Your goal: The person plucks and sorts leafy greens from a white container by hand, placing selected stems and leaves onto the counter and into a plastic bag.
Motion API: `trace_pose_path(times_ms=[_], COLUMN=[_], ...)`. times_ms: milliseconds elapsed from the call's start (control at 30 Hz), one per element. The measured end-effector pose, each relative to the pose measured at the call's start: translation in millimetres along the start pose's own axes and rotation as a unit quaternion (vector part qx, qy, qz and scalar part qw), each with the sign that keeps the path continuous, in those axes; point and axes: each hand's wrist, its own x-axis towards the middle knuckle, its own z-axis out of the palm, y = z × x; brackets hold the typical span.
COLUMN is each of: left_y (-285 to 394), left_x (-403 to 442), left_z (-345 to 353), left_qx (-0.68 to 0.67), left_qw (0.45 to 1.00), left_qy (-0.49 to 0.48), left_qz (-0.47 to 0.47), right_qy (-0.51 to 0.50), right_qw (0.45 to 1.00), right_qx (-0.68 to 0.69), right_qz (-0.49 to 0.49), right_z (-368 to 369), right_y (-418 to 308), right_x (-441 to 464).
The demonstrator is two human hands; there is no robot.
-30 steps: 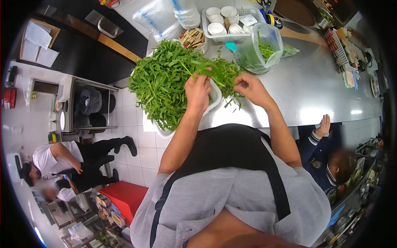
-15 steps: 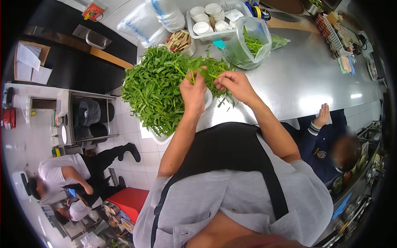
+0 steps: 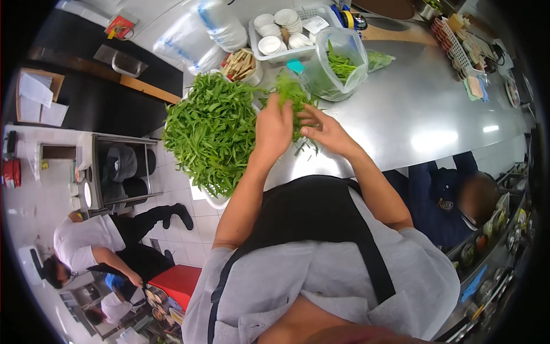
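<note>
Left hand (image 3: 274,127) grasps a leafy sprig (image 3: 290,87) (blurred), which projects beyond the fingertips; the right hand (image 3: 325,131), just beside it, has fingers parted, and any grip cannot be determined. The leafy heap (image 3: 212,126) lies in a white basket (image 3: 216,201) left of the left hand: green, dense, narrow-leaved

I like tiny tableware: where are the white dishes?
In the head view, the white dishes sit in a basket at the back of the counter, between the wrapped stacks on the left and the open bag on the right.
</note>
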Motion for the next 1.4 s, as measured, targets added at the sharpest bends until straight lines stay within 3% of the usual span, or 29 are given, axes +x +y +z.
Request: trace_pose_path(times_ms=[33,133,167,267,333,400,467,533,567,633,733,767,867,967,1100,1200,1233,1333,1400], left_y=[10.0,22.9,28.2,51.6,56.0,59.5,48.5,68.0,61.9,36.5,34.7,33.6,42.9,38.8,41.8,40.6,38.1,40.0,40.1], left_x=[-2.3,-14.2,-17.8,-14.4,5.4,38.3,85.1,123.8,134.8,154.1,151.6,148.9,142.0,143.9,135.6,137.3,140.0,130.2,121.2], left_z=[2.7,36.2,39.6,27.5,17.0,13.6,39.6,34.4,42.3,66.6,62.2,59.3,56.2,53.9,32.6,33.1,36.4,26.6,3.9], left_qx=[0.089,0.177,0.122,0.021,-0.036,-0.07,-0.075,-0.046,-0.045,-0.042,-0.037,-0.024,-0.002,0.004,-0.03,-0.03,-0.02,-0.065,-0.102], left_qw=[0.993,0.972,0.978,0.959,0.973,0.986,0.968,0.996,0.998,0.993,0.985,0.984,0.964,0.968,0.978,0.971,0.969,0.969,0.966], left_qy=[-0.072,-0.14,-0.128,-0.088,-0.069,-0.029,0.106,-0.078,-0.03,0.066,0.102,0.074,0.055,0.023,-0.021,-0.025,-0.023,-0.072,-0.076], left_qz=[0.008,0.071,0.113,0.269,0.215,0.15,0.216,0.0,0.027,0.087,0.134,0.163,0.259,0.25,0.206,0.234,0.246,0.226,0.224], right_qy=[-0.027,0.103,0.161,0.236,0.256,0.316,0.33,0.327,0.278,0.165,0.148,0.15,0.036,-0.058,-0.022,0.058,0.078,0.001,0.055], right_qw=[0.99,0.945,0.922,0.925,0.927,0.922,0.917,0.909,0.923,0.856,0.771,0.753,0.698,0.729,0.783,0.81,0.821,0.796,0.821], right_qx=[0.138,0.306,0.349,0.297,0.258,0.156,0.069,-0.039,-0.198,-0.49,-0.614,-0.633,-0.715,-0.675,-0.621,-0.582,-0.566,-0.606,-0.563], right_qz=[-0.021,0.04,0.055,0.005,-0.087,-0.16,-0.214,-0.254,-0.177,-0.009,-0.089,-0.103,0.008,0.095,0.026,-0.027,-0.002,0.002,-0.069], right_z=[6.4,18.2,18.3,-13.6,-40.2,-66.0,-77.9,-87.9,-97.9,-118.0,-123.3,-126.0,-121.8,-130.3,-133.4,-124.2,-121.0,-136.1,-143.0], right_y=[3.3,-7.3,-16.9,-21.6,-43.2,-73.9,-93.2,-101.0,-95.0,-69.9,-46.8,-42.3,-24.9,-32.4,-100.9,-101.4,-79.0,-47.2,-59.9], right_x=[-0.8,-7.4,-11.1,-20.0,-13.7,0.6,30.2,71.8,87.2,113.1,113.5,116.6,148.1,165.1,143.2,135.7,148.3,143.5,121.8])
